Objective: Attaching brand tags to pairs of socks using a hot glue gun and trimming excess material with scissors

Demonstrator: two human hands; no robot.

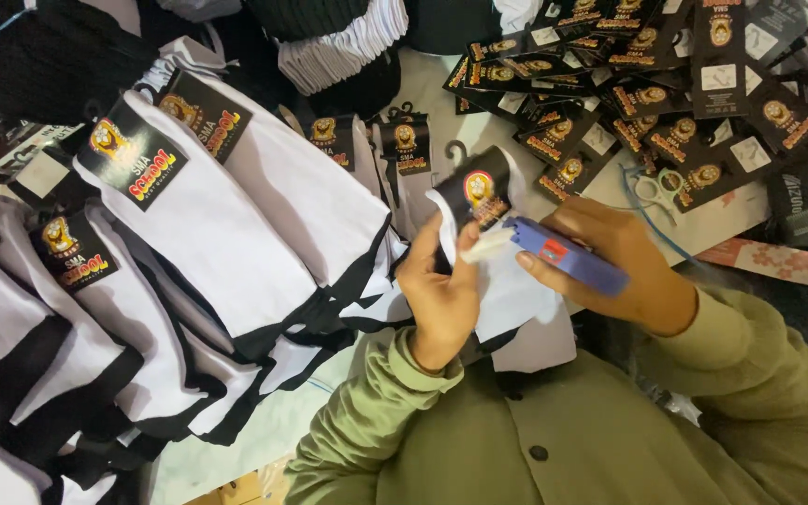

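Seen from above, a pale work table (264, 440) is crowded with packaged socks. Across its left side lie overlapping white fabric socks with black toes and heels (226, 243), each topped by a black cardboard header card with a round yellow emblem (133, 161). At the upper right, a loose heap of the same black cardboard header cards (666, 103) spreads over the table, with a pair of pale-handled scissors (658, 190) lying among them. A pink patterned paper strip (778, 262) sits at the right edge.

Near the middle, the person's left hand (441, 295), in an olive green sleeve (367, 411), is closed around a folded white sock pair with a black header card and small black hook (493, 243), pinching it by the upper edge just under the card. The right hand (624, 266) is wrapped around a blue plastic tagging gun with a red patch (568, 254), fingers clamped along its body. The gun's pale tip points left and meets the sock just below the card, beside the left thumb. Both hands hover over the table's near edge, close to the person's chest.
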